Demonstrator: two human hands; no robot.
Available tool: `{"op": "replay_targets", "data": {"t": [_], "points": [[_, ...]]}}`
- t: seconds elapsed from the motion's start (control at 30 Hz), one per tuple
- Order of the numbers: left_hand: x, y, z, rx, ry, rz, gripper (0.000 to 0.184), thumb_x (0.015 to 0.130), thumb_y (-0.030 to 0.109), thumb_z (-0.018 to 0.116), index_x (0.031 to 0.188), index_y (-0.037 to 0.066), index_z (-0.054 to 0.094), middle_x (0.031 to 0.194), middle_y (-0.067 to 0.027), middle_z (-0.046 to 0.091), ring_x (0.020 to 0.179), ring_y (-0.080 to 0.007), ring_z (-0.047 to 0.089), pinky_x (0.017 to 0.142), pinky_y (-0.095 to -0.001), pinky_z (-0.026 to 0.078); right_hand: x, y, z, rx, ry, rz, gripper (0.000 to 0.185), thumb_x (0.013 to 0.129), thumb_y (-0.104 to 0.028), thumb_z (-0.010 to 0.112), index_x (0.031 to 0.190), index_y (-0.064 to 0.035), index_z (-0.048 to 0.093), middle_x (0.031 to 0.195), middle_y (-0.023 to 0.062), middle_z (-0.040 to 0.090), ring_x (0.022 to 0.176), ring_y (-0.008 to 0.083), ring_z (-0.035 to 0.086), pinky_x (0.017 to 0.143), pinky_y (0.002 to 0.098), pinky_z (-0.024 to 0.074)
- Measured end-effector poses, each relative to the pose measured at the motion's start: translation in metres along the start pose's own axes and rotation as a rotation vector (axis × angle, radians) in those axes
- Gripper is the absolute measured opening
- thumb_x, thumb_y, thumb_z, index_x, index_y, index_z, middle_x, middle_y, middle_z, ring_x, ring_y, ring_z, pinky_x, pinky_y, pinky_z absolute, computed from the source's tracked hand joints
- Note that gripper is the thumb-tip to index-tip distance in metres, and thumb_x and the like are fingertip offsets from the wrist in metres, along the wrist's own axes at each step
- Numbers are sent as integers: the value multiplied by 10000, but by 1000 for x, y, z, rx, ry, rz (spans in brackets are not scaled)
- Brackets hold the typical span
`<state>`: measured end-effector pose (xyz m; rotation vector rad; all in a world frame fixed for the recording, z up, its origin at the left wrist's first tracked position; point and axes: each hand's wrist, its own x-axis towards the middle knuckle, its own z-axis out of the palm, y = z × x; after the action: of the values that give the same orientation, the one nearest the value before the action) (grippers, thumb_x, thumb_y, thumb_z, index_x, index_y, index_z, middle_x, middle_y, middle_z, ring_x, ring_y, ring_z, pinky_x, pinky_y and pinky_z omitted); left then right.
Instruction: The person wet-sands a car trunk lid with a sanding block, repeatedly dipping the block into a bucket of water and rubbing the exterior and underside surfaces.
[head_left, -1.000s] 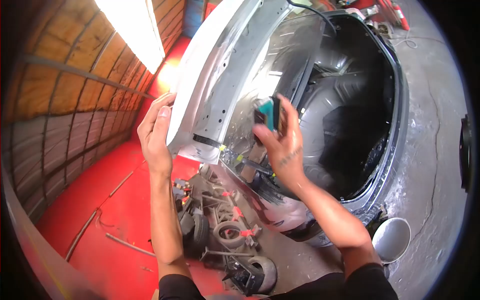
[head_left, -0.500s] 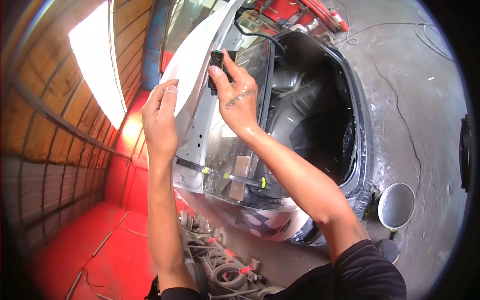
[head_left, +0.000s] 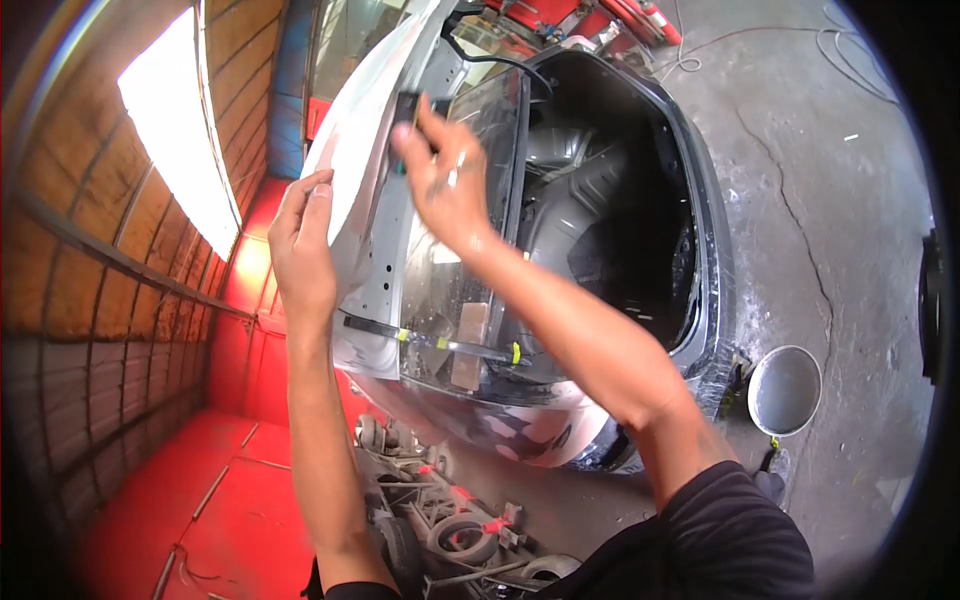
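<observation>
My left hand (head_left: 303,245) rests against the outer edge of a raised pale panel (head_left: 362,125), its fingers together on the rim. My right hand (head_left: 445,175) is closed round a small dark block (head_left: 407,107) with a bit of teal on it, held at the panel's inner side; motion blurs it slightly. Below the panel is the car's rear window glass (head_left: 480,130), with the dark open trunk (head_left: 630,220) to its right. A black strip with yellow tabs (head_left: 430,342) crosses the lower corner, beside a brown block (head_left: 470,345).
A bucket (head_left: 785,390) stands on the concrete floor at the right. Tires and metal parts (head_left: 462,537) lie below the car. Red equipment (head_left: 640,20) and a hose (head_left: 850,60) are at the top right. A bright light (head_left: 180,130) hangs at the left.
From near the glass, my right hand moved with the block up and left to the panel's inner side. My left hand stayed on the panel's edge. The view shifted, bringing more floor into sight.
</observation>
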<state>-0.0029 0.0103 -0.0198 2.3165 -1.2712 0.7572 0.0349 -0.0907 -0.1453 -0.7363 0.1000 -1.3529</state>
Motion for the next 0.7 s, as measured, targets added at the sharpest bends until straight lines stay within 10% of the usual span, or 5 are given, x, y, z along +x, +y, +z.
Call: {"op": "replay_targets", "data": {"t": [0.7], "points": [[6,-7,-13,-48,-12,-36,362,1065,232,504,1187,-52,692,1071,-90,698,1024,-158,585,962,-296,425,-32,-6,16,130,2,-25,498,955,-258,660,1348,47,642,924,316,579,887,417,592,815,469,487]]}}
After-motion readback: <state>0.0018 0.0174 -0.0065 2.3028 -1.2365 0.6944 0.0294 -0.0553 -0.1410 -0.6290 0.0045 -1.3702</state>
